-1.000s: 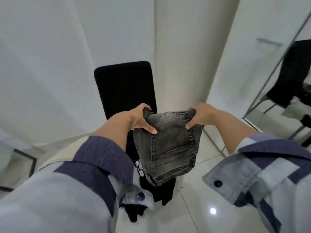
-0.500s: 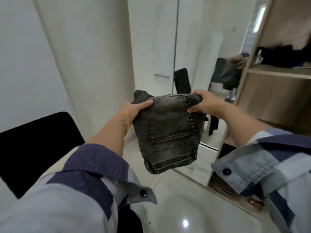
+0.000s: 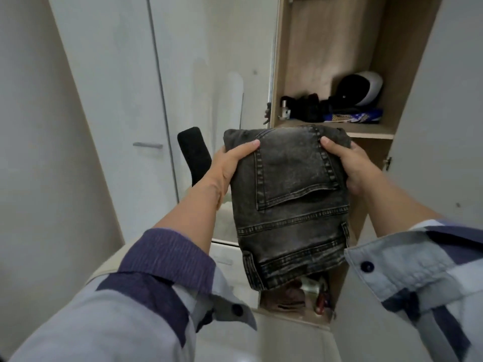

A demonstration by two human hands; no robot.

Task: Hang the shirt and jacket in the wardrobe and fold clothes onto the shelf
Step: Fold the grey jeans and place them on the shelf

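A folded pair of dark grey washed jeans (image 3: 290,205) hangs in front of me, back pocket facing up. My left hand (image 3: 230,165) grips its upper left edge, thumb on top. My right hand (image 3: 350,165) grips the upper right edge the same way. The jeans are held just in front of and slightly below a wooden wardrobe shelf (image 3: 366,133). The open wardrobe compartment (image 3: 313,61) rises behind the shelf.
On the shelf sit dark folded items (image 3: 308,107), a black and white helmet-like object (image 3: 360,87) and a blue patterned packet (image 3: 352,117). A mirrored wardrobe door (image 3: 183,87) stands at left, reflecting a black chair. More things lie in the lower compartment (image 3: 308,293).
The view has swung right from the black chair to the open wardrobe. Both hands have kept hold of the jeans and now carry them close to the shelf.
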